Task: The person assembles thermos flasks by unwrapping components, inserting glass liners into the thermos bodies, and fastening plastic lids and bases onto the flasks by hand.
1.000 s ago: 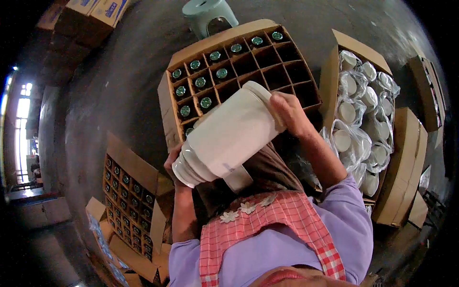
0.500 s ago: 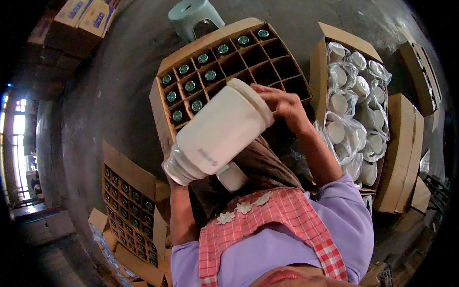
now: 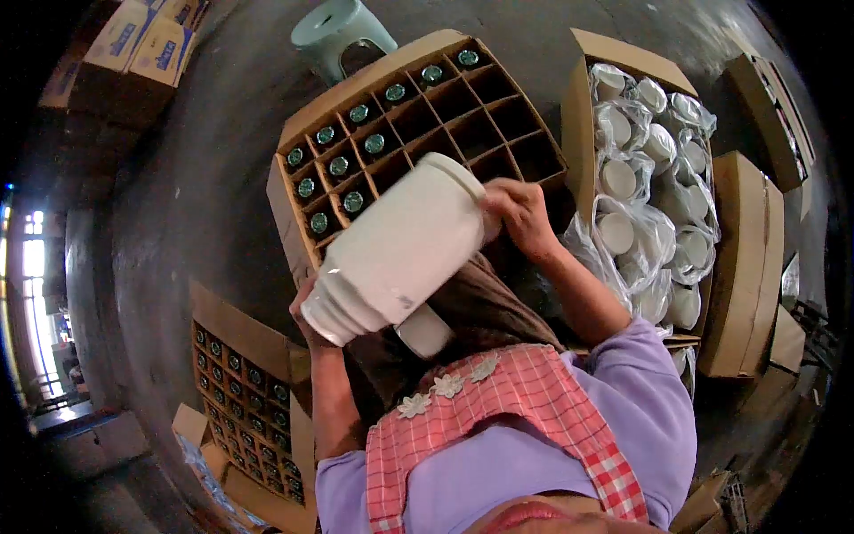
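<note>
A large white bottle-shaped container with a stepped, narrower end lies slanted across the front of my body. My left hand holds it at the narrow lower-left end; most of those fingers are hidden behind it. At the wide upper-right end, my right hand is closed with curled fingers against the rim. A smaller white piece shows beneath the container, over my lap. Just beyond the container stands a divided cardboard box with green-topped bottles in some of its cells.
On the right, an open carton holds white round-ended items in clear plastic bags. Another carton stands beside it. A divided box of bottles sits at lower left. A pale green stool is behind the main box.
The white container has turned a little, its printed mark moving toward the lower edge. Both hands stay on it. The whole view has shifted slightly.
</note>
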Motion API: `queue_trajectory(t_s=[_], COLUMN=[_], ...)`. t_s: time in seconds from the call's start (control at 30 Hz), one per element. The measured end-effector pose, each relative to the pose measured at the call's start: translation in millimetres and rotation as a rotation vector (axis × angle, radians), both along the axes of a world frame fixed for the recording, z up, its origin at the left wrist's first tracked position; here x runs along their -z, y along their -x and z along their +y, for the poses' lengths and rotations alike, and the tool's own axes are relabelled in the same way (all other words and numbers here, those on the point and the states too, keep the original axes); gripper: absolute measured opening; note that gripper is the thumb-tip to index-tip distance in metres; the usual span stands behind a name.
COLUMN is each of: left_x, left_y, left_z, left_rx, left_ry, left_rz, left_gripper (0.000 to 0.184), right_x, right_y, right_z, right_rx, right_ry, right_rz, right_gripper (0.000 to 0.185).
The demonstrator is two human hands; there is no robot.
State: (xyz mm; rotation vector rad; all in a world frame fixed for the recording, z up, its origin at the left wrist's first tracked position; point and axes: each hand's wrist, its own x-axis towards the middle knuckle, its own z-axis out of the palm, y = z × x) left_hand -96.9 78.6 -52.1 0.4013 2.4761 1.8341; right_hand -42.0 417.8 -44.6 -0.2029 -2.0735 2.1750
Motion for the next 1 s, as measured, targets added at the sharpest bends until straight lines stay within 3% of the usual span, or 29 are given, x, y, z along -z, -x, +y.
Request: queue_trajectory(t_s=[0.03, 0.07, 0.17, 0.23, 0.27, 0.37, 0.53, 0.57, 0.63, 0.73, 0.83, 0.97, 1.0], left_x=[2, 4, 7, 7, 6, 0, -14, -15, -12, -10, -12, -16, -19], left_y=[0, -1, -4, -5, -5, -6, 0, 2, 1, -4, -5, -6, -8], left_z=[-4, -4, -3, 0, 3, 9, 12, 13, 18, 27, 31, 38, 38], left_rx=[-0.002, 0.001, 0.004, -0.005, -0.014, -0.052, -0.042, -0.03, -0.005, 0.021, 0.032, -0.013, -0.037], left_ry=[-0.278, -0.37, -0.383, -0.332, -0.298, -0.191, -0.196, -0.205, -0.206, -0.2, -0.2, -0.166, -0.144], left_rz=[-0.186, -0.257, -0.275, -0.243, -0.222, -0.14, -0.164, -0.186, -0.211, -0.224, -0.236, -0.21, -0.184], left_gripper=[0.024, 0.024, 0.024, 0.023, 0.023, 0.023, 0.022, 0.022, 0.021, 0.021, 0.021, 0.02, 0.02], right_x=[-3, 10, -2, 12, 19, 9, -13, -14, -24, -33, -56, -55, -46], right_y=[1, 9, -4, -13, -13, -9, 3, 5, 3, 9, 4, -11, -14], right_z=[0, 4, 6, 7, 1, 3, 13, 20, 21, 28, 31, 29, 21], right_rx=[0.066, 0.061, -0.124, -0.202, -0.098, 0.023, 0.012, -0.099, -0.084, -0.163, -0.228, -0.171, -0.022], right_ry=[0.013, 0.244, 0.306, 0.018, 0.057, 0.252, 0.238, 0.386, 0.154, -0.429, -0.616, -0.657, -0.596], right_rz=[-0.189, -0.154, 0.308, 0.367, 0.423, -0.085, -0.053, 0.001, 0.249, 0.771, 0.916, 0.575, 0.447], right_gripper=[0.025, 0.026, 0.037, 0.045, 0.042, 0.035, 0.02, 0.016, 0.017, 0.026, 0.037, 0.031, 0.023])
